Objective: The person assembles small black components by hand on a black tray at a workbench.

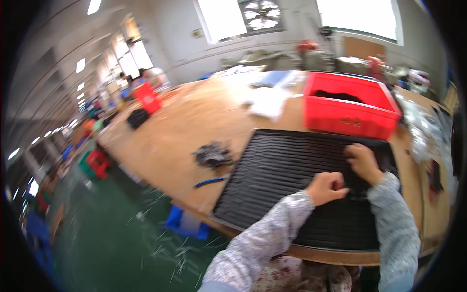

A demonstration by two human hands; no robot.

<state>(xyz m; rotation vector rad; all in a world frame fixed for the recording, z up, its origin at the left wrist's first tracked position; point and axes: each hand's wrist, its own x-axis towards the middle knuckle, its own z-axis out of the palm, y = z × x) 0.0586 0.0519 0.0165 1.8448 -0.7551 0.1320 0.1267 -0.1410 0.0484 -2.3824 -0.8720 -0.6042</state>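
A large black ribbed tray lies at the near edge of the wooden table. Over its right half, my left hand is closed, its thumb pressed to the curled fingers. Whatever it may pinch is too small or hidden to name. My right hand, a little farther and to the right, has its fingers curled down close to the ribs; anything in them is hidden. Small shiny dark bits show on the tray just right of my left thumb.
Beyond the tray stands a red bin with black material inside. A crumpled dark plastic bundle and a blue-handled tool lie to its left. Clear plastic bags are at the right. A blue bin stands below the table edge.
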